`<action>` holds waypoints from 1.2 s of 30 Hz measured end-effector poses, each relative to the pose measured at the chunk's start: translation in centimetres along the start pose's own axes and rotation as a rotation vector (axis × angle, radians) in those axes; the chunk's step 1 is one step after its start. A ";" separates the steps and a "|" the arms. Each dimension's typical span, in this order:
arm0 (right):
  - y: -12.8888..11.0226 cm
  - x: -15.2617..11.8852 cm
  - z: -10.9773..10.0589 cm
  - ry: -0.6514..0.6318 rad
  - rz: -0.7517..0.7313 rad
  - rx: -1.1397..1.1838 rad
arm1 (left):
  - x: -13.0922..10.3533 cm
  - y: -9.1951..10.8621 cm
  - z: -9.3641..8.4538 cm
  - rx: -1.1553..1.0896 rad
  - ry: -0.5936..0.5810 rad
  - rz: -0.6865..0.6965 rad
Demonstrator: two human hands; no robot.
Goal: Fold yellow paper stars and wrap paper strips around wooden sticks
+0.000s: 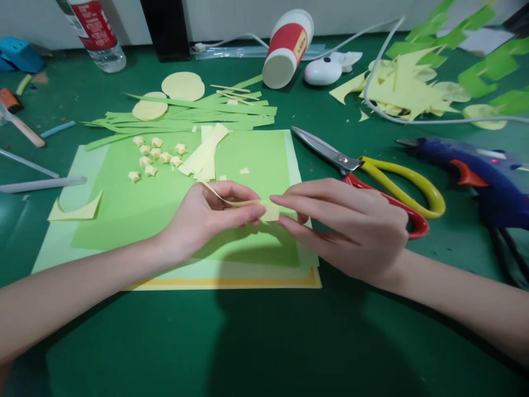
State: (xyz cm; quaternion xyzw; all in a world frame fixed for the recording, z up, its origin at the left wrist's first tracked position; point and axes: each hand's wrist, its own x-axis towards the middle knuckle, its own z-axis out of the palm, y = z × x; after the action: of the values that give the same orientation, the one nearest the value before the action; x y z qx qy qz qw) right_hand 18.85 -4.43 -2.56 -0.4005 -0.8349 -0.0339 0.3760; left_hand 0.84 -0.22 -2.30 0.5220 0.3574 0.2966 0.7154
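While your left hand (194,218) and right hand (355,231) pinch the pale-yellow paper strip (271,212), uneven tension could skew its fold.

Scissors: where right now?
Head view, right of centre: the scissors lie just beyond the right hand, between the paper stack and the glue gun.

I see a red-labelled plastic bottle (97,33) back left, paper cup (288,48) on its side near white cable (433,122). On my right, blue glue gun (475,160), orange trigger.
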 end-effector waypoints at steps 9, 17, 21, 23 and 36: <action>0.0 -0.4 0.1 0.012 0.004 -0.025 | 0.0 0.0 0.0 0.005 -0.019 -0.009; -0.3 0.2 -0.1 -0.063 0.099 0.128 | -0.4 -0.1 0.4 0.083 0.054 0.036; -0.6 0.5 -0.1 -0.232 0.329 0.469 | -0.5 0.2 0.6 0.162 0.066 0.040; -0.8 0.6 -0.2 -0.312 0.446 0.600 | -0.6 0.2 0.8 0.190 0.051 0.045; -0.6 0.9 -0.1 -0.498 1.119 1.303 | -1.0 0.0 0.7 0.255 0.085 0.156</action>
State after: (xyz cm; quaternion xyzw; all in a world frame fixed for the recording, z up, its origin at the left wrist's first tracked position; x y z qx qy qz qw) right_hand 18.17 -4.32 -1.74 -0.4518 -0.4285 0.7233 0.2984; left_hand 0.88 -1.38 -1.94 0.6218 0.3805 0.3252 0.6023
